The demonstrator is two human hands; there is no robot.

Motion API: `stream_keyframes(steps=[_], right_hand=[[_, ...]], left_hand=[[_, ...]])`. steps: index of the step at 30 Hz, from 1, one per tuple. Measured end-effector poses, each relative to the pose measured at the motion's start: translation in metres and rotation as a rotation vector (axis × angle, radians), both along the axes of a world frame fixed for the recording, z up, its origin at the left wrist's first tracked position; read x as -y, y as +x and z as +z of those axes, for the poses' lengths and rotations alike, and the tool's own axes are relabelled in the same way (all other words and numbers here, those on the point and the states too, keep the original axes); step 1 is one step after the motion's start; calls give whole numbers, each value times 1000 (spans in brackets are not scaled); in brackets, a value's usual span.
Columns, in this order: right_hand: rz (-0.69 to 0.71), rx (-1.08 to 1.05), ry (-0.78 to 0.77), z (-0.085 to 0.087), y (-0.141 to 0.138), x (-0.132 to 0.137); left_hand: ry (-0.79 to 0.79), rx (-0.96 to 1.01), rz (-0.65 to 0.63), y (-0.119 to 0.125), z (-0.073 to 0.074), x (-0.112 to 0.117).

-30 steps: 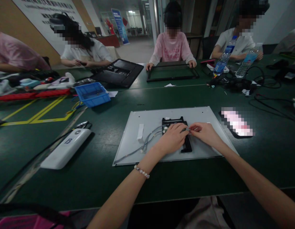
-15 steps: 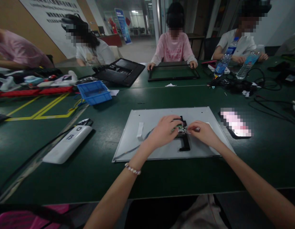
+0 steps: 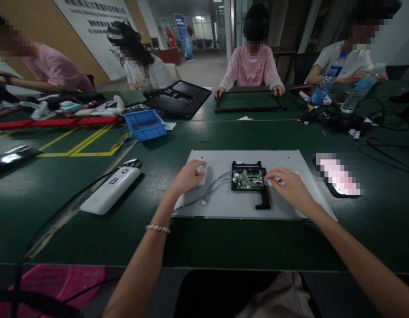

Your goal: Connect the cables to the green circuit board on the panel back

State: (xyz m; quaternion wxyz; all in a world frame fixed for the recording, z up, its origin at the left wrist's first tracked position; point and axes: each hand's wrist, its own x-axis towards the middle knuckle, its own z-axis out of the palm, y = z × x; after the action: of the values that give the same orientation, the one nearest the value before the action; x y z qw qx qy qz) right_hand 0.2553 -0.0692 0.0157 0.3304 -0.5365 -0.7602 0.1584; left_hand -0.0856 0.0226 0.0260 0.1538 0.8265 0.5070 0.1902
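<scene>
In front of me a pale flat panel [image 3: 221, 207] lies on the table. On it sits a black bracket [image 3: 264, 198] that carries a green circuit board [image 3: 249, 180]. Grey cables [image 3: 215, 185] run from the board's left side towards the panel's lower left corner. My left hand [image 3: 188, 177] has its fingers and thumb closed on a white strip [image 3: 202, 175] at the panel's left. At the bracket's right edge, my right hand [image 3: 289, 185] pinches a small whitish piece [image 3: 273, 182], partly hidden by the fingers.
A white power bank [image 3: 110, 192] with a cable lies left of the panel, a phone [image 3: 340, 176] right of it. Further off are a blue bin [image 3: 146, 126], an open black casing [image 3: 181, 99], and two bottles [image 3: 328, 81]. Opposite, a person holds a black frame [image 3: 251, 109].
My left hand has moved left from the circuit board to the white strip, uncovering the board. The right hand stays by the bracket's right edge. The whole view has shifted slightly.
</scene>
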Motion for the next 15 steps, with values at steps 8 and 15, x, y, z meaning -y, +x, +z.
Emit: stream_keyframes(steps=[8, 15], right_hand=[[-22, -41, 26, 3, -3, 0], [-38, -68, 51, 5, -5, 0]], left_hand=[[-68, 164, 65, -5, 4, -7], [-281, 625, 149, -9, 25, 9]])
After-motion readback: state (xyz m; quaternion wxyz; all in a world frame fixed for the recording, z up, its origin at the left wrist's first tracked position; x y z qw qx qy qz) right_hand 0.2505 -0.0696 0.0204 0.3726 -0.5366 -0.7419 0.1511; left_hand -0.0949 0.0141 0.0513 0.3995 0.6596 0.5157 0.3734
